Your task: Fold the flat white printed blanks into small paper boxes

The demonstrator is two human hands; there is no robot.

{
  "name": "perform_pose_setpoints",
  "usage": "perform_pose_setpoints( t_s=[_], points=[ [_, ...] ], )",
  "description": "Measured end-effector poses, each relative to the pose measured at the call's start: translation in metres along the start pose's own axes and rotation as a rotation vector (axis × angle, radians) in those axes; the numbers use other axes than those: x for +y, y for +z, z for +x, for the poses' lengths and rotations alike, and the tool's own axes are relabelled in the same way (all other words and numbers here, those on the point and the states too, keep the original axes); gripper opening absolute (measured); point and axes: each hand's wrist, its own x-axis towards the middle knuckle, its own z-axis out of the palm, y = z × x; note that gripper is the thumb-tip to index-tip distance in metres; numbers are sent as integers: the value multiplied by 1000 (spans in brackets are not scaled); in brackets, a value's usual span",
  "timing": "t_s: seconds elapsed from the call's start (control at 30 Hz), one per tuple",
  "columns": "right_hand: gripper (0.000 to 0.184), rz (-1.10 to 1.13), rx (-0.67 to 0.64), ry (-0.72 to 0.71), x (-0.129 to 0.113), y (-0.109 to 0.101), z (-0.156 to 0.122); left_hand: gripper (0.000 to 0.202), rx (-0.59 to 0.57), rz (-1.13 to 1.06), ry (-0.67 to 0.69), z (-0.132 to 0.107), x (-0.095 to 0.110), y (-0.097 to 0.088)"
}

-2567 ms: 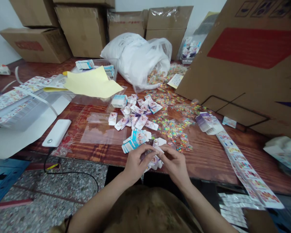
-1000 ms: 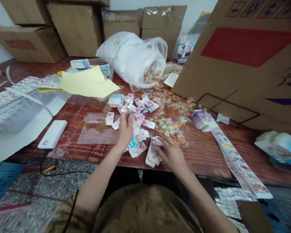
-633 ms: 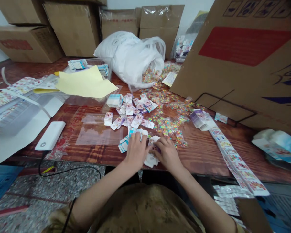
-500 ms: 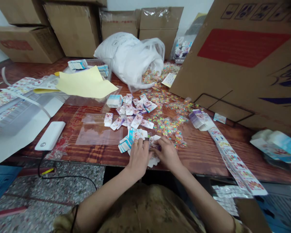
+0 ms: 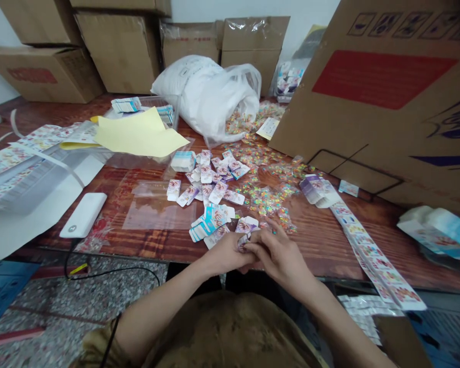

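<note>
Near the table's front edge, my left hand [image 5: 226,254] is closed around a small printed carton [image 5: 244,240], mostly hidden by the fingers. My right hand [image 5: 278,250] meets it from the right, its thumb and fingers pinching the same carton. Just beyond my hands lie another small carton [image 5: 247,224] and a fanned stack of blue-and-white flat cartons [image 5: 210,221]. Farther back is a heap of small white-and-purple boxes [image 5: 206,174]. Right of it, many little clear packets of coloured bits [image 5: 270,197] spread across the wooden table [image 5: 310,245].
A white sack [image 5: 199,97] lies with its mouth toward the packets. A large cardboard box [image 5: 371,128] leans at right, with a printed sticker strip [image 5: 362,240] before it. A white power bank [image 5: 83,214], yellow paper [image 5: 138,134] and printed sheets [image 5: 34,153] occupy the left.
Both hands have drawn slightly toward my body and come together. The small carton is now between them, lifted from the loose cartons at the table's edge.
</note>
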Motion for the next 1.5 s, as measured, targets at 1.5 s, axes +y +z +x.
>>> perform_pose_setpoints(
  t_s=[1.5],
  points=[
    [16, 532, 183, 393, 1, 18, -5, 17, 778, 633, 513, -19, -15, 12]
  ],
)
